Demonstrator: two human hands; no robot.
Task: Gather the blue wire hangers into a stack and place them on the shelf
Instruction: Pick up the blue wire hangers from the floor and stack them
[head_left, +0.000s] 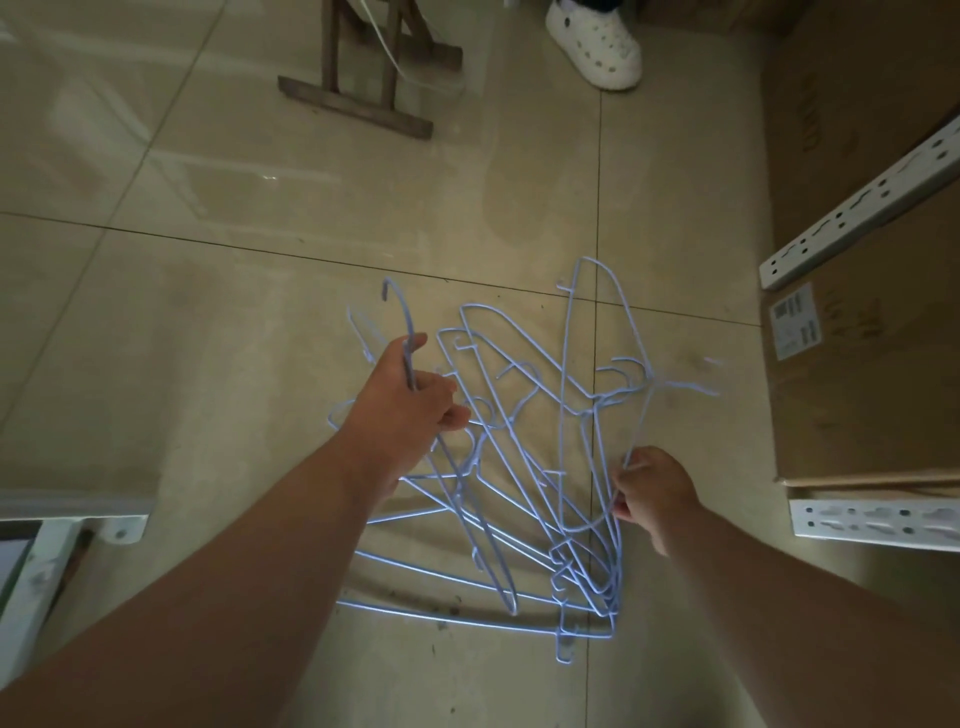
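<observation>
Several blue wire hangers (524, 467) lie in a loose tangle on the tiled floor in the middle of the head view. My left hand (405, 410) is closed around the neck of one hanger, whose hook (397, 306) sticks up past my fingers. My right hand (652, 493) pinches the wire of another hanger at the right side of the tangle; that hanger (613, 332) rises toward the far side. The shelf shows as white slotted metal rails (862, 205) at the right.
Cardboard boxes (862, 395) sit on the shelf at right, with a lower rail (878, 522) in front. A wooden stand (363, 98) and another person's white clog (595, 44) are at the far side. A white frame (67, 525) lies at the left edge.
</observation>
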